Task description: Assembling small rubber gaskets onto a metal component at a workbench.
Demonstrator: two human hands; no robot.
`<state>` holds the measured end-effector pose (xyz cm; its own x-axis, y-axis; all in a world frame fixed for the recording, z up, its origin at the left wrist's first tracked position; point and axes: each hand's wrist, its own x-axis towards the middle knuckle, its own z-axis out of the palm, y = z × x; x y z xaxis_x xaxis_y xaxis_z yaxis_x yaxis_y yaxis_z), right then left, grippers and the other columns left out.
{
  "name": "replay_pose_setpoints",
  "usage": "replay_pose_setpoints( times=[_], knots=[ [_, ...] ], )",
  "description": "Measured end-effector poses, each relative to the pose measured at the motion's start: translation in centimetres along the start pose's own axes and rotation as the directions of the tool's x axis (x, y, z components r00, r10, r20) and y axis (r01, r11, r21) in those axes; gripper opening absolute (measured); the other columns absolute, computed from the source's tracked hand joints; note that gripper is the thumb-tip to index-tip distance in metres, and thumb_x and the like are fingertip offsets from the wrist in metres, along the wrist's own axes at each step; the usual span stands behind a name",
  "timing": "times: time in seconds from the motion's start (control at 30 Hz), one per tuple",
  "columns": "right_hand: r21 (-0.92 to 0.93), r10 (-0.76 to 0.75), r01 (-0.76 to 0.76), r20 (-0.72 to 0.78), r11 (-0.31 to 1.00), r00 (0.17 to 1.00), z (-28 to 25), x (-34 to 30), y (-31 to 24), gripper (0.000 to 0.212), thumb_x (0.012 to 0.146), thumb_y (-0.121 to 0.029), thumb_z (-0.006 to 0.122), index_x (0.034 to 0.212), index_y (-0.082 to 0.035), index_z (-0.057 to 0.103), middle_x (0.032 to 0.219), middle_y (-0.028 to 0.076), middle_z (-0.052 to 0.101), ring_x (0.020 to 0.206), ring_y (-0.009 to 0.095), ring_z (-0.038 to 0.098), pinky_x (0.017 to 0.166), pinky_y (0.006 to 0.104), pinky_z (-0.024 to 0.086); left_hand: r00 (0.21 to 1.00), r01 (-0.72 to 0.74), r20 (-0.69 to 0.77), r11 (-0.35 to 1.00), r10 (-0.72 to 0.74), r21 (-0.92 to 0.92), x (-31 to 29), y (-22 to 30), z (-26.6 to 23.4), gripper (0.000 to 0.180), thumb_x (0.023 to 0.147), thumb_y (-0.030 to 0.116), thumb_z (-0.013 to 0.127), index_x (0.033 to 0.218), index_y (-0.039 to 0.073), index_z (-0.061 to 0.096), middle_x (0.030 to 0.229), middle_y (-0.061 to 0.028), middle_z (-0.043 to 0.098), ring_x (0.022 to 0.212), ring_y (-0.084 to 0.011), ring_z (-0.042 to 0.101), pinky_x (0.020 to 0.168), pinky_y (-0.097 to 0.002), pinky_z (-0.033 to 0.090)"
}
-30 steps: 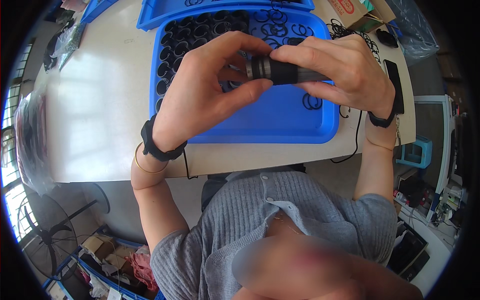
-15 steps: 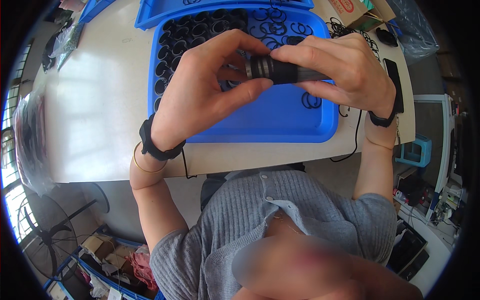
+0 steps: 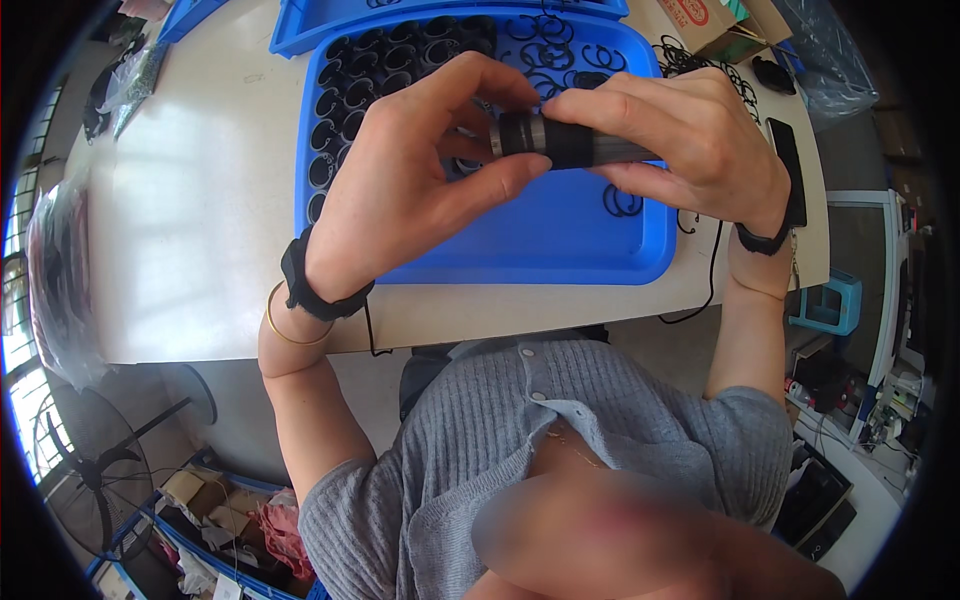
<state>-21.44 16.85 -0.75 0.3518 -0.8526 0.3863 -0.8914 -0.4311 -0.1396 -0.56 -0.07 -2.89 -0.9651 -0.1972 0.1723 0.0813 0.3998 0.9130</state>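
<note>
A dark grey and black ribbed metal cylinder point(image 3: 569, 144) lies nearly level between my hands, over the blue tray point(image 3: 560, 262). My left hand point(image 3: 395, 185) curls around its banded left end, the thumb pressed below and the index finger above. From the right, my right hand point(image 3: 690, 140) grips the cylinder's body, with the index finger stretched along its top. Several short black tubes with rings point(image 3: 400, 60) stand in rows on the tray's left side, partly hidden by my left hand. Loose black snap rings point(image 3: 545, 55) lie at the far right of the tray.
Behind sits another blue tray point(image 3: 290, 35). An open cardboard box point(image 3: 725, 30), a heap of black rings point(image 3: 690, 55) and a black phone-like object point(image 3: 787, 170) lie to the right. A thin black cable point(image 3: 712, 275) crosses the table's front edge. A fan point(image 3: 90, 470) stands lower left.
Very little differs. My left thumb and index finger have shifted slightly to the right along the cylinder's left end. My right hand keeps its grip.
</note>
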Motion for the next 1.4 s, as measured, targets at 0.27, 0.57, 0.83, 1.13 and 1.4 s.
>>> replay_pose_setpoints(
  times=[0.27,0.57,0.83,1.13,1.4],
  knots=[
    [-0.002,0.009,-0.009,0.000,1.000,1.000,0.01,-0.13,0.00,0.061,0.065,-0.007,0.080,0.124,-0.004,0.066,0.097,0.014,0.073,0.074,0.031,0.071,0.062,0.0378,0.056,0.999,-0.044,0.005,0.998,0.044,0.040,0.03,0.00,0.04,0.042,0.091,0.000,0.075,0.130,-0.003,0.059,0.108,-0.0102,0.070,0.097,-0.0123,0.069,0.080,-0.0245,0.057],
    [-0.007,0.002,-0.002,0.006,1.000,1.000,0.11,-0.22,0.23,0.061,0.065,-0.007,0.079,0.124,-0.004,0.066,0.097,0.014,0.074,0.075,0.031,0.072,0.063,0.0376,0.057,1.000,-0.016,-0.005,1.000,0.016,0.015,-0.12,0.07,0.08,0.041,0.091,0.001,0.076,0.128,-0.003,0.059,0.105,-0.0098,0.070,0.094,-0.0114,0.070,0.076,-0.0231,0.055],
    [0.002,0.006,-0.006,0.009,1.000,1.000,0.01,-0.19,0.08,0.060,0.065,-0.008,0.079,0.123,-0.003,0.066,0.096,0.014,0.073,0.074,0.031,0.071,0.062,0.0378,0.056,1.000,0.015,0.012,0.999,-0.016,0.032,-0.05,0.10,0.01,0.041,0.091,0.001,0.077,0.128,-0.003,0.059,0.106,-0.0098,0.070,0.094,-0.0113,0.069,0.079,-0.0240,0.056],
    [-0.001,0.004,-0.004,-0.009,1.000,1.000,0.07,-0.15,0.05,0.058,0.065,-0.010,0.080,0.122,-0.003,0.067,0.098,0.014,0.074,0.077,0.031,0.072,0.063,0.0380,0.057,0.996,-0.092,0.000,0.993,0.092,0.071,0.15,-0.15,0.10,0.041,0.091,0.002,0.076,0.130,-0.004,0.061,0.114,-0.0102,0.069,0.101,-0.0134,0.067,0.083,-0.0266,0.058],
    [0.005,0.010,-0.010,0.006,1.000,1.000,0.01,-0.25,0.13,0.056,0.065,-0.010,0.080,0.120,-0.002,0.068,0.099,0.014,0.074,0.079,0.032,0.073,0.064,0.0382,0.058,0.997,-0.075,0.000,0.996,0.075,0.046,0.06,-0.26,0.23,0.041,0.091,0.002,0.077,0.129,-0.003,0.061,0.111,-0.0101,0.070,0.096,-0.0120,0.068,0.078,-0.0243,0.057]
  ],
)
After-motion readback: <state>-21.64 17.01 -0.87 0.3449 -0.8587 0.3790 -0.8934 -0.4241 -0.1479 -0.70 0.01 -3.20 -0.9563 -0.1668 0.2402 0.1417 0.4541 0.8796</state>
